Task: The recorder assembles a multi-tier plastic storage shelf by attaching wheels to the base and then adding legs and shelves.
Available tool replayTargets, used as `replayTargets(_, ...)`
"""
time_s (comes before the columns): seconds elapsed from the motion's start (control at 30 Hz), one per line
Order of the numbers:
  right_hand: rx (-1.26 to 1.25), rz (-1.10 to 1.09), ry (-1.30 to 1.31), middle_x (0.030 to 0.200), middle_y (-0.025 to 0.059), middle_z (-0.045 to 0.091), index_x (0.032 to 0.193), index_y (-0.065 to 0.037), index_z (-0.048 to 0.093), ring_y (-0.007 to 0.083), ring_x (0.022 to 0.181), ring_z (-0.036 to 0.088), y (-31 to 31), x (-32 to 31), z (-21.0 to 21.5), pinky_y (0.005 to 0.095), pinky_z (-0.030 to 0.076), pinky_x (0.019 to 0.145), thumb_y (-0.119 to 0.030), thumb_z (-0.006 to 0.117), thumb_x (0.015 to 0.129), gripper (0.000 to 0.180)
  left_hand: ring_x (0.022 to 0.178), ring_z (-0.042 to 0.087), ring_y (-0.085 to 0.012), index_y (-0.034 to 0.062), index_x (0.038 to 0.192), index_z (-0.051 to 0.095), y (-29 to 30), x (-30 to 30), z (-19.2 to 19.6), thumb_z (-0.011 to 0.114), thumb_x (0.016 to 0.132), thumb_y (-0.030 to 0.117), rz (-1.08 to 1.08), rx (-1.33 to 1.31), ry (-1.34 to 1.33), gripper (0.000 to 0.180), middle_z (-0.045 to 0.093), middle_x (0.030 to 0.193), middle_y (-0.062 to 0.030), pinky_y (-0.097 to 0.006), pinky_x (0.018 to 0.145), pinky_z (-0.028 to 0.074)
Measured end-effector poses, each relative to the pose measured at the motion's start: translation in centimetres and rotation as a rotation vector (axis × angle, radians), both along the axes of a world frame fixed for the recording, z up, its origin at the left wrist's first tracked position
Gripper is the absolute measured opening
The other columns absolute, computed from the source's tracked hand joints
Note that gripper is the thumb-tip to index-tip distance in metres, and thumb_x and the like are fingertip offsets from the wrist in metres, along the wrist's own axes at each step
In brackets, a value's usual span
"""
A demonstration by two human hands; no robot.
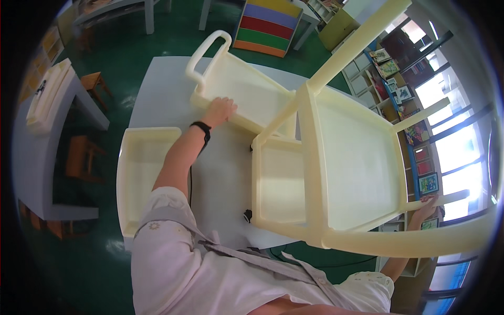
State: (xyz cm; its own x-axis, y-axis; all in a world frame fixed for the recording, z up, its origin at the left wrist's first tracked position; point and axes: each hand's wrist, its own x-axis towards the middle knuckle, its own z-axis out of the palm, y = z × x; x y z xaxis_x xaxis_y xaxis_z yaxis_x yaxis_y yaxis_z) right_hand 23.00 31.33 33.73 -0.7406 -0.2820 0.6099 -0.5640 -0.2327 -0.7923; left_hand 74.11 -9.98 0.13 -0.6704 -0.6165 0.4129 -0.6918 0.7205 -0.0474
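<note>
My left hand [220,111] is closed over the near rim of a cream plastic tray [244,84] that has a looped handle [195,59] at its far left. At the right, a larger cream plastic frame [362,163] with a shallow panel and several long posts rises close to me. My right hand [425,207] is wrapped round one of its posts [452,197] at the far right. Below and behind the frame sits another cream tray [281,181], with a dark caster [247,215] at its corner. Its right part is hidden by the frame.
A loose cream bin [149,176] lies on the grey table [218,181] at the left. Beyond stand a colour-striped panel [266,26], a side table [39,173] and wooden stools [84,157]. Shelves with books [391,84] line the window side. A cable [346,265] runs along the green floor.
</note>
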Motion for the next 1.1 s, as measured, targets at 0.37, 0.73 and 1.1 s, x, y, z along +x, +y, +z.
replayTargets(0.37,-0.143,0.026,0.087,0.050,-0.0005,0.036,0.065,-0.007,0.041,0.0080,0.045,0.037,-4.8,2.4,-2.7,0.0226,0.030,0.044,-0.029,0.050,0.087,0.032,0.087,0.053,-0.0180,0.0126,0.084,0.056,0.1,11.1,19.7,0.069,0.058,0.012,0.339,-0.262,0.069,0.029,0.056,0.082,-0.0013,-0.033,0.071,0.039)
replayTargets(0.73,-0.129,0.182,0.094,0.054,0.0003,0.043,0.074,-0.005,0.047,0.0086,0.045,0.043,-6.3,1.6,-5.8,0.0219,0.035,0.042,-0.024,0.053,0.085,0.023,0.087,0.058,-0.0259,0.0117,0.110,0.054,22.2,16.9,49.5,0.066,0.066,0.044,0.679,-0.904,0.354,0.057,0.059,0.100,-0.0111,-0.033,0.074,0.046)
replayTargets(1.1,-0.044,1.129,0.007,0.076,0.0059,0.057,0.107,-0.006,0.043,0.0143,0.070,0.058,-7.5,5.5,9.2,0.0273,0.047,0.067,-0.032,0.042,0.089,0.032,0.044,0.037,-0.0200,0.0010,0.074,0.052,34.4,7.2,60.5,0.054,0.073,0.057,0.361,-1.082,0.493,0.056,0.035,0.050,-0.0117,-0.034,0.045,0.031)
